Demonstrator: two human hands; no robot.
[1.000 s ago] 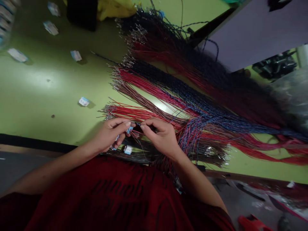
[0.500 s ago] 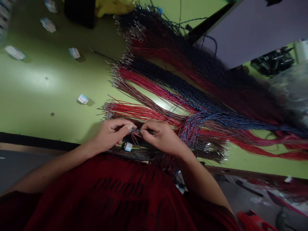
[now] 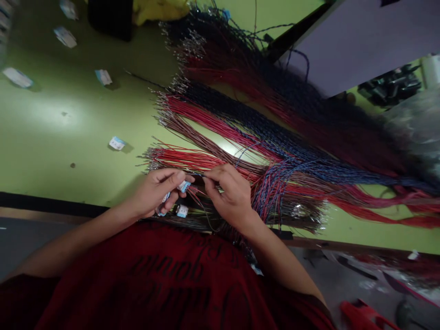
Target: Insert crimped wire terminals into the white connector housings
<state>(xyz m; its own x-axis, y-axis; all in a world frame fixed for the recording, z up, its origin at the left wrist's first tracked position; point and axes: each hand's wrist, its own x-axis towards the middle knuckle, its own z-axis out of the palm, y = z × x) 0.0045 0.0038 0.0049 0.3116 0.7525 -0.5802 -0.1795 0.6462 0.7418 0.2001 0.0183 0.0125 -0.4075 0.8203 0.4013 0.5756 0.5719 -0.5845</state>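
My left hand (image 3: 156,191) is closed around a small white-and-blue connector housing (image 3: 184,185), from which several red and dark wires (image 3: 197,192) trail. More white-and-blue pieces show at the lower fingers of this hand; how they are held is partly hidden. Just to the right, my right hand (image 3: 230,190) pinches a thin dark wire (image 3: 197,174) that runs toward the connector. Another loose connector (image 3: 182,211) lies below the left fingers, near dark wires. Red wires (image 3: 192,158) with metal terminals at their ends lie right behind both hands.
Bundles of blue-black twisted wires (image 3: 240,114) and brown wires (image 3: 202,142) stretch across the green table (image 3: 85,174) to the right. Loose connectors, such as one white-and-blue piece (image 3: 117,143), are scattered at left. A pale panel (image 3: 343,46) stands at the back right.
My right hand has moved slightly up and away from the left fingers, with the wire now stretched between. The left hand has turned, so the connector in it shows more.
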